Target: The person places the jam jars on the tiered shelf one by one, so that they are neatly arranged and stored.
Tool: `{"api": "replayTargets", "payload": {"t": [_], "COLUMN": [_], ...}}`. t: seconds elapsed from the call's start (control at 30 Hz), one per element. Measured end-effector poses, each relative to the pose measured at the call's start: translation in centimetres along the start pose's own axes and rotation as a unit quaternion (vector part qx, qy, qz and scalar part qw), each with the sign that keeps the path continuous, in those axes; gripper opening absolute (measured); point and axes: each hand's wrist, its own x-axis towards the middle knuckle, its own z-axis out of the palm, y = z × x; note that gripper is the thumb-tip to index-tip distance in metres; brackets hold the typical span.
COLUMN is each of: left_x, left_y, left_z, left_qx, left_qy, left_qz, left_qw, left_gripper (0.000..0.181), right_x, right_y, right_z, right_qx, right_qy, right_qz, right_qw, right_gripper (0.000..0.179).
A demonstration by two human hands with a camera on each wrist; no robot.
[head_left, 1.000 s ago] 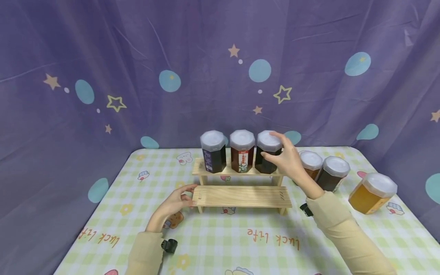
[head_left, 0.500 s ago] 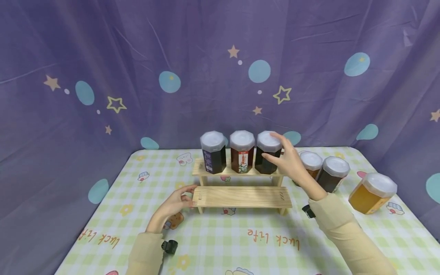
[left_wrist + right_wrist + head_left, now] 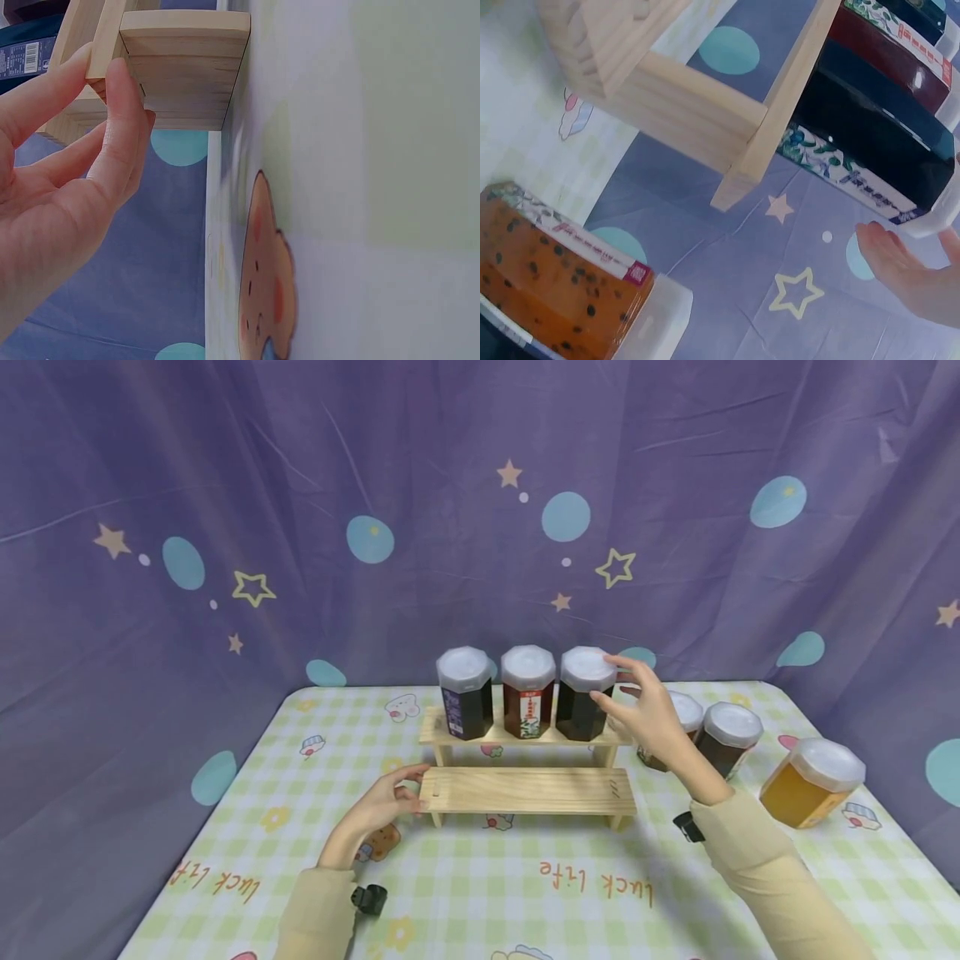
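Observation:
A two-tier wooden rack point(image 3: 525, 789) stands on the table. On its upper tier are three clear-lidded jars: a dark jar point(image 3: 467, 706) with a purple label at left, a red-brown jar point(image 3: 517, 710) in the middle, and another dark jar point(image 3: 579, 710) at right. Beside that right one is my right hand point(image 3: 651, 717), its fingers spread, nothing in them; the right wrist view has a gap between fingertips and jar. My left hand point(image 3: 381, 800) pinches the left end of the lower board, thumb and finger on either face of the wood point(image 3: 101, 64).
Right of the rack stand an orange jar with dark seeds point(image 3: 562, 277), partly behind my right wrist, a dark jar point(image 3: 729, 739) and, farther right, a golden-yellow jar point(image 3: 808, 785). A checked cloth point(image 3: 480, 885) covers the table. Purple curtain point(image 3: 450, 593) hangs behind.
My right hand has let go of the right dark jar and moved slightly right of it; the jar stays on the upper tier. My left hand has kept its place on the rack.

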Motion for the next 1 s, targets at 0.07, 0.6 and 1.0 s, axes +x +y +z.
{"api": "replayTargets", "payload": {"t": [0.07, 0.6, 1.0], "left_x": [0.0, 0.0, -0.1], "left_y": [0.0, -0.1, 0.0], "left_z": [0.0, 0.0, 0.0], "left_qx": [-0.002, 0.0, 0.001], "left_qy": [-0.001, -0.003, -0.002], "left_qz": [0.0, 0.006, 0.001], "left_qw": [1.0, 1.0, 1.0], "left_gripper": [0.061, 0.06, 0.061], "right_x": [-0.2, -1.6, -3.1], "right_y": [0.0, 0.6, 2.0], "right_z": [-0.3, -2.4, -3.8], "right_qx": [0.006, -0.031, -0.082], "right_qy": [0.004, 0.016, 0.02], "right_qz": [-0.007, -0.02, -0.018], "right_qw": [0.9999, 0.9992, 0.9963], "right_gripper": [0.051, 0.038, 0.033]}}
